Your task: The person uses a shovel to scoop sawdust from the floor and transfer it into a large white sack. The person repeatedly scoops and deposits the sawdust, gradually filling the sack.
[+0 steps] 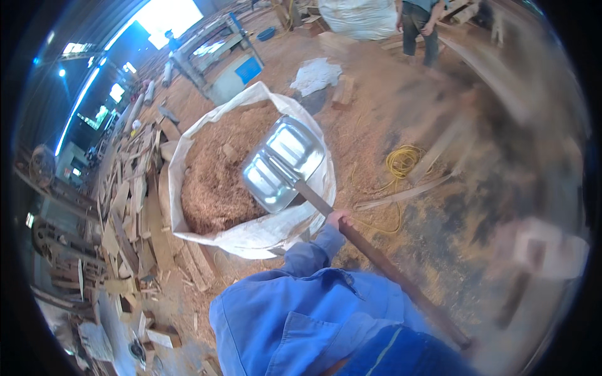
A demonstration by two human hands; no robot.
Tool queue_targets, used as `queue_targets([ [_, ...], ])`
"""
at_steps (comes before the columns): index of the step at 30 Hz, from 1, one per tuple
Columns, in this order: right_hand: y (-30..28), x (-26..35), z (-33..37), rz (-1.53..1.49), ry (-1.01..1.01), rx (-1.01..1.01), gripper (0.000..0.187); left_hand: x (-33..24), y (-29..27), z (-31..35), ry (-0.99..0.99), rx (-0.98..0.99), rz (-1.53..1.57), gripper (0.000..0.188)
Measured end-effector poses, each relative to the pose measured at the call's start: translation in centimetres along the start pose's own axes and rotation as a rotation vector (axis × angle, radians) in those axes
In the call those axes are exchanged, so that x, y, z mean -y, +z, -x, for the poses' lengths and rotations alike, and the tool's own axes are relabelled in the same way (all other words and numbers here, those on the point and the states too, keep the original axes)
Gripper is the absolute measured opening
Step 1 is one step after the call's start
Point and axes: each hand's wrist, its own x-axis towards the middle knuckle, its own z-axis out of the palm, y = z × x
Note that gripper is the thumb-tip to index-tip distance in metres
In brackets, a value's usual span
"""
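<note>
My left hand [339, 219], at the end of a blue sleeve, is closed around the wooden handle [370, 252] of a shovel. The shovel's broad, shiny metal blade [301, 147] is over the right side of a large white woven sack [253, 245]. Reddish-brown sawdust and shavings [216, 172] fill the open sack. No load shows on the visible face of the blade. From my left hand, the handle slants down to the lower right, past my blue jacket [301, 326]. My right hand does not show.
Wood offcuts [128, 207] are heaped left of the sack. A coiled yellow cord [403, 161] lies on the sawdust-strewn floor to the right, near long boards. Another person [421, 28] stands at the far right, by a big white sack [357, 17]. A blurred pale block [552, 247] is at right.
</note>
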Motion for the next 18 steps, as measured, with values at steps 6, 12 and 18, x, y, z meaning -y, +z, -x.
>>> queue_targets([
  [6,7.7,2.0,9.4,-0.085,0.355,0.307,0.022,-1.0,3.5,-0.5,-0.084,-0.111,-0.283,0.024],
  [12,11.1,2.7,18.5,-0.162,0.433,0.187,0.019,3.2,7.5,-0.4,-0.103,-0.011,-0.388,0.019],
  [18,7.4,-2.0,26.9,-0.16,0.658,0.03,0.017,16.4,7.6,-3.0,-0.23,0.089,-0.593,0.016],
])
